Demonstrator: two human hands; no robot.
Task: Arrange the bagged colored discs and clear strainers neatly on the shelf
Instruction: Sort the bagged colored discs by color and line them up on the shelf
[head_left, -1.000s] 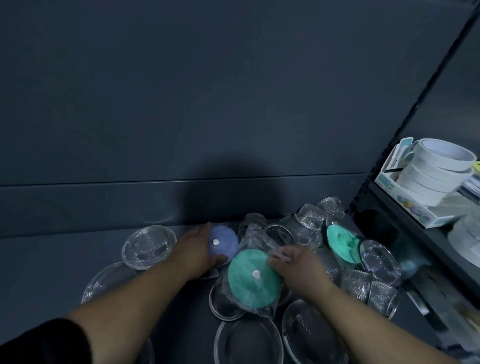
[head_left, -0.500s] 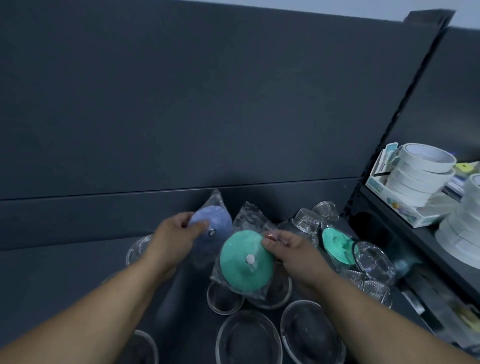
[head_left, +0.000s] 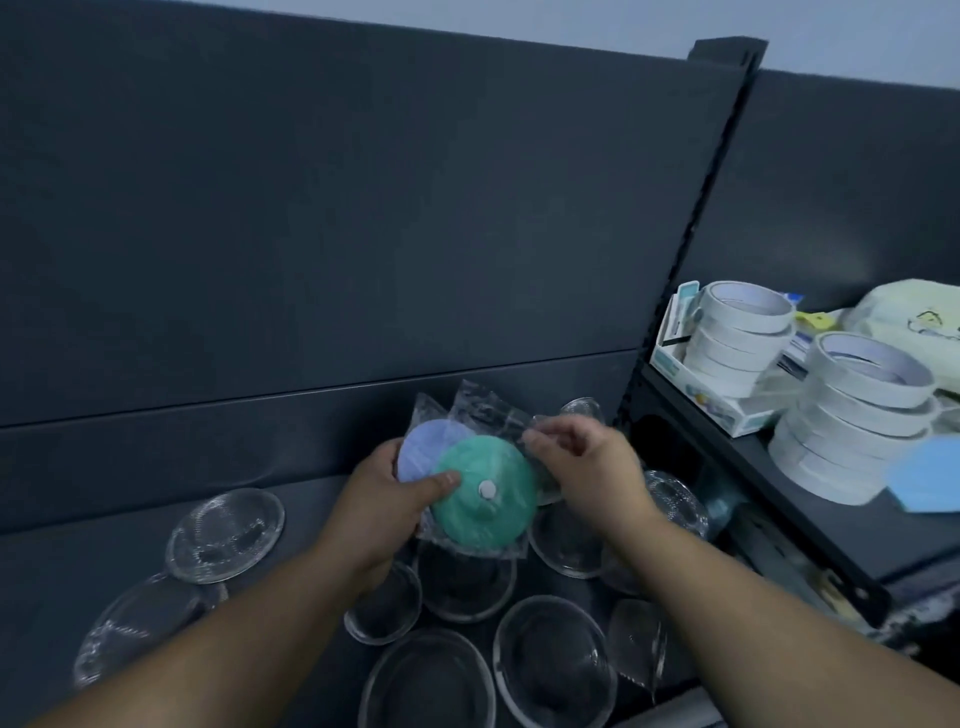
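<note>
— Head view, entry one: hands?
— Left hand (head_left: 379, 501) grips two bagged discs together, thumb laid on the green disc (head_left: 485, 512), with the lavender disc (head_left: 421, 447) behind it. Right hand (head_left: 587, 467) pinches the top corner of the green disc's clear bag (head_left: 483, 405).
— Location of the pair?
— Held off the shelf (head_left: 78, 561), above its middle, near the back edge.
— Entry two: clear strainers (head_left: 226, 527)?
— One lies toward the left edge, and several are clustered along the front edge beneath the forearms.
— Other stock?
— White tape rolls (head_left: 743, 325) stacked on the neighbouring shelf (head_left: 852, 535), right side.
</note>
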